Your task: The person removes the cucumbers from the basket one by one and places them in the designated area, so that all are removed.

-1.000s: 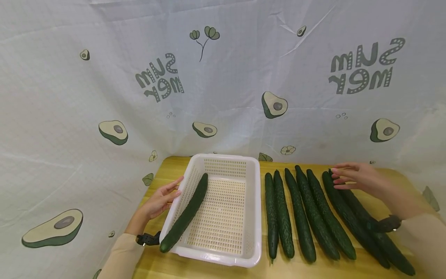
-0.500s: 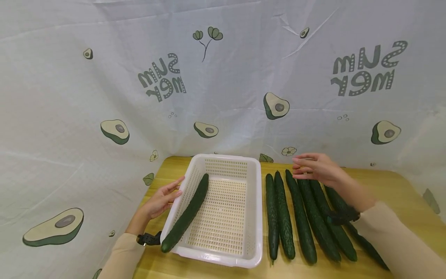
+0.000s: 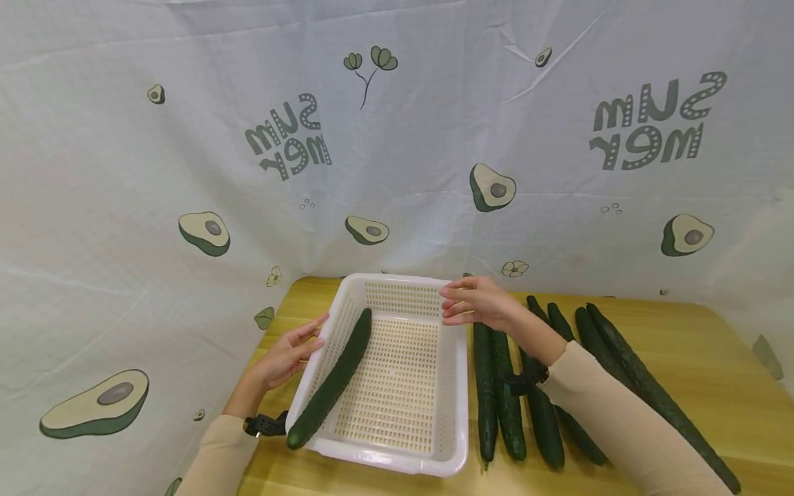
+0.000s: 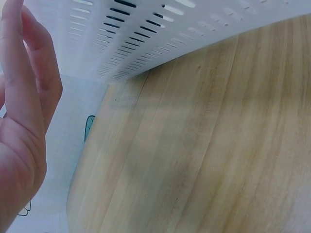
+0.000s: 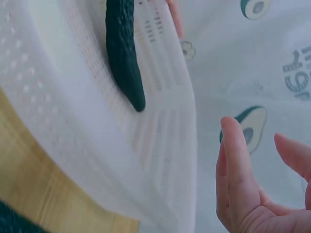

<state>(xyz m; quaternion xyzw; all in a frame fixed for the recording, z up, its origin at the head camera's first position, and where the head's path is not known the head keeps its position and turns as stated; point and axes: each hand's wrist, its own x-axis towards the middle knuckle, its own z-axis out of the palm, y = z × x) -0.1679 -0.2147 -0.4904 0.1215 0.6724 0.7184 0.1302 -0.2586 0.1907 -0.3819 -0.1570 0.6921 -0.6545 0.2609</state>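
Observation:
A white slotted plastic basket [image 3: 460, 406] stands on the table, with one long green cucumber [image 3: 338, 375] lying aslant along its left side, the near end up at the front left corner. My left hand [image 3: 287, 356] touches the basket's left rim with extended fingers; the left wrist view has the fingers [image 4: 20, 63] alongside the slotted wall. Over the basket's back right corner hovers my right hand [image 3: 482, 303], holding nothing. Its thumb and fingers are spread apart in the right wrist view. To the right lie several cucumbers [image 3: 485, 399] side by side, some partly hidden by my right forearm.
The wooden table [image 3: 682, 344] runs on to the right past the cucumbers. A pale curtain [image 3: 422, 138] printed with avocados hangs close behind the table's back edge and down the left side. Dark straps circle both wrists.
My right hand has swept left from above the far right cucumbers, across the row, to the basket's back right corner. The left hand, the basket and the cucumbers stay in place.

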